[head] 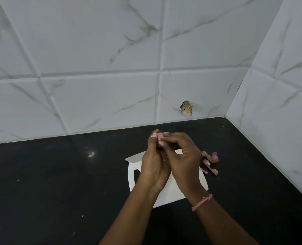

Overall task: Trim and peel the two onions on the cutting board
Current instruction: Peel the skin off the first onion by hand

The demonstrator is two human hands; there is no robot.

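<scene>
Beneath both hands, a black countertop [58,183] carries a white cutting board [166,193]; a knife blade [134,156] lies across its far edge, left of the hands. Left hand [154,163] and right hand [183,156] meet above the board, fingertips of both pinching a small pink onion [159,136]. Pinkish onion peels [210,161] lie just right of the right hand. A pink thread bracelet [202,202] circles the right wrist.

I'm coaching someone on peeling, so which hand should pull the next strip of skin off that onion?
Probably the right hand. Its fingertips already pinch the top of the onion, and the peels lie on its side. The left hand cups the onion from below, steadying it.
</scene>
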